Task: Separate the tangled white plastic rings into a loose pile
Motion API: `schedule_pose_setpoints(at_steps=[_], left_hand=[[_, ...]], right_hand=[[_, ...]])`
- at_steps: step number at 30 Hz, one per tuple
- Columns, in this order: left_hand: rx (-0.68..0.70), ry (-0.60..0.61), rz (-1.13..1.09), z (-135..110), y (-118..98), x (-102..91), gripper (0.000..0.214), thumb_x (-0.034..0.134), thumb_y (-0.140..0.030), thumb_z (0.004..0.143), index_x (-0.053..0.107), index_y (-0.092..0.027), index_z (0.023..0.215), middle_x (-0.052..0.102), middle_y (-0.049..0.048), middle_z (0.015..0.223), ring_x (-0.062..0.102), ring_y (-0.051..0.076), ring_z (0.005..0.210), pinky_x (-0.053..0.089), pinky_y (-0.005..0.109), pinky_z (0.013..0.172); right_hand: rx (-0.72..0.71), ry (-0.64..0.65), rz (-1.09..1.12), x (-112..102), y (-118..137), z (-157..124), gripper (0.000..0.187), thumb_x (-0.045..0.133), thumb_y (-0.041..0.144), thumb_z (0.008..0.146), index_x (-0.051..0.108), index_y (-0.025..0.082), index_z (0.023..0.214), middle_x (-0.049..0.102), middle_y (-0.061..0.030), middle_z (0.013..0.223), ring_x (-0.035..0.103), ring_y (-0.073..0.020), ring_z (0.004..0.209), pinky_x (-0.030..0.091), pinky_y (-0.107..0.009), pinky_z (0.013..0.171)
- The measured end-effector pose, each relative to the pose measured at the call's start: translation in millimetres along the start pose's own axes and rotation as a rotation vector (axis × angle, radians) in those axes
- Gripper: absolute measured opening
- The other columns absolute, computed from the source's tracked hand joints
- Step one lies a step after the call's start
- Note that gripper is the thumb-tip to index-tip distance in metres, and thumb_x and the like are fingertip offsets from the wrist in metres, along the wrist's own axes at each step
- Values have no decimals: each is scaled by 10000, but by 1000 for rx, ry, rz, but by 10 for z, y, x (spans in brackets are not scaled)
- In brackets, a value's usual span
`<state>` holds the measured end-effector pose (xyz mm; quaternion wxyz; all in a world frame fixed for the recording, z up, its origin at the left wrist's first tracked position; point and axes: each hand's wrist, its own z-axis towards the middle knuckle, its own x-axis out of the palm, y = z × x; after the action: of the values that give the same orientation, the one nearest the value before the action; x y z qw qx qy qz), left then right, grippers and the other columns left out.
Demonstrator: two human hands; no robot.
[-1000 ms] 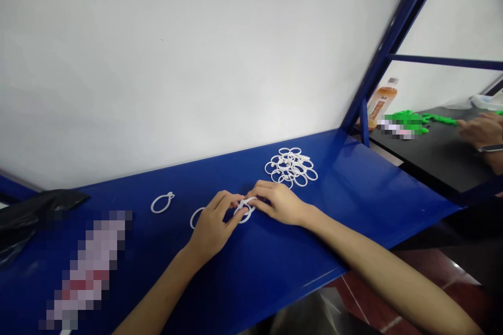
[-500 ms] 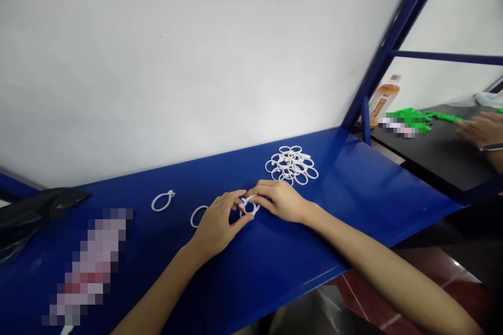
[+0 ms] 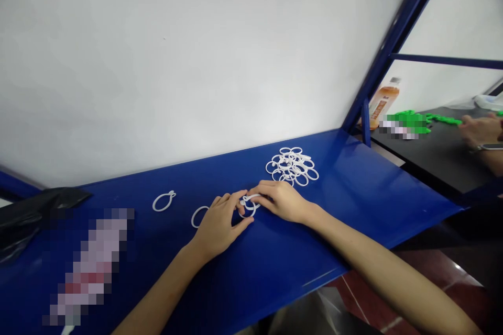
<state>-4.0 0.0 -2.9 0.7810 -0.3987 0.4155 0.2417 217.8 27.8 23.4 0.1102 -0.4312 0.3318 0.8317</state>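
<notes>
Between my hands, low over the table, are two overlapping white plastic curtain rings (image 3: 248, 215), each a thin hoop; a small eyelet shows near their top. My right hand (image 3: 285, 202) pinches one ring between thumb and fingers. My left hand (image 3: 217, 224) curls round the left side of the rings, fingers at their top and thumb at the lower edge. Partly behind my left hand lies another curtain ring (image 3: 194, 215). A further loose ring (image 3: 154, 203) with its eyelet rests farther left. Beyond my right hand is a pile of curtain rings (image 3: 291, 163).
The blue table (image 3: 314, 251) meets a white wall behind. A black plastic bag (image 3: 39, 212) and a blurred-out packet (image 3: 96, 256) lie at the left. Past a blue frame (image 3: 377, 57), a co-worker's hand (image 3: 481, 133) is near green pieces (image 3: 408, 115) and a bottle (image 3: 383, 104).
The ring in my right hand has tilted, so the two rings show more separately. My left thumb and fingers have spread slightly. The co-worker's hand has shifted a little.
</notes>
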Motion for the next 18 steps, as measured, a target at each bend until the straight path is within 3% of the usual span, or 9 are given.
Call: schedule_pose_setpoints(at_steps=[4, 10, 18], left_hand=[[-39, -11, 63, 3, 7, 1, 455, 689, -339, 849, 535, -229, 1263, 675, -19, 856, 634, 212, 865, 449, 382, 849], [-171, -79, 180, -1, -21, 5, 308, 622, -418, 895, 605, -228, 1137, 654, -22, 765, 627, 213, 801, 431, 376, 810], [-168, -76, 201, -1, 25, 0, 260, 599, -416, 913, 653, -236, 1092, 650, -6, 741, 615, 230, 838, 426, 381, 812]], right_hand=[[33, -5, 17, 10, -17, -2, 222, 507, 302, 1013, 665, 196, 1128, 724, -62, 1068, 686, -164, 931, 515, -276, 831], [53, 53, 1, 7, -3, 3, 212, 525, 290, 1001, 692, 194, 1089, 733, -53, 1011, 687, -162, 869, 505, -259, 785], [87, 80, -56, -26, -13, 0, 231, 519, 295, 1002, 717, 189, 1059, 732, -55, 962, 681, -165, 832, 497, -262, 762]])
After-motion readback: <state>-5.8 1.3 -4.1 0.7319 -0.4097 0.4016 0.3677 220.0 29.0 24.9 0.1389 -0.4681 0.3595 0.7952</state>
